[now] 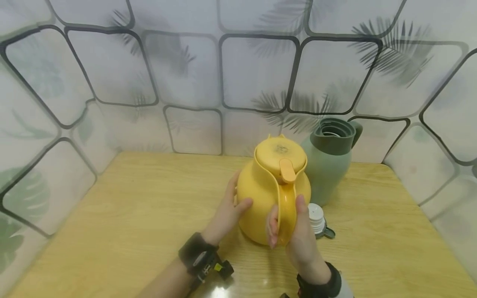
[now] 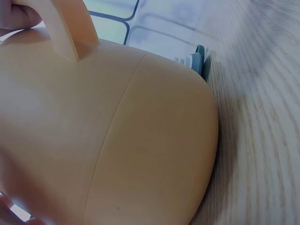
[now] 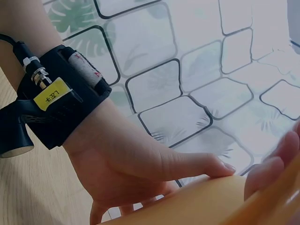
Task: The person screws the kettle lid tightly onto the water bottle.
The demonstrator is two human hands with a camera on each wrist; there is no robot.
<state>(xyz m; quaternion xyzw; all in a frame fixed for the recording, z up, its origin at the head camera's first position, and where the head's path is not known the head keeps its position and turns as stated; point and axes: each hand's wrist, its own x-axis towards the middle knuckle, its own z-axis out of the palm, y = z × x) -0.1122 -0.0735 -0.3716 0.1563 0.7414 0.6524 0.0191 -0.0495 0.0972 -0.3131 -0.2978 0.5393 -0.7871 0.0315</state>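
The yellow jug (image 1: 258, 207) is held in both hands, over the table (image 1: 149, 207) and in front of the green jug (image 1: 328, 171); its base is seen at the tabletop, though full contact cannot be told. By the left hand (image 1: 228, 209), the jug's left side is clasped: the thumb is spread well away from the fingers and laid on the body, while the fingertips are partly hidden behind it. By the right hand (image 1: 299, 238), the handle is gripped, with fingers curled around it and the thumb laid along its side. Beside the yellow jug, a white stopper (image 1: 315, 215) is set on the table.

A dark motif is printed on the lid (image 1: 281, 152), too faint to be read. On the yellow label (image 3: 51, 93) at the left wristband (image 3: 65, 103), black characters are borne, probably "左手"; red marks are seen on a white strip (image 3: 87, 72)
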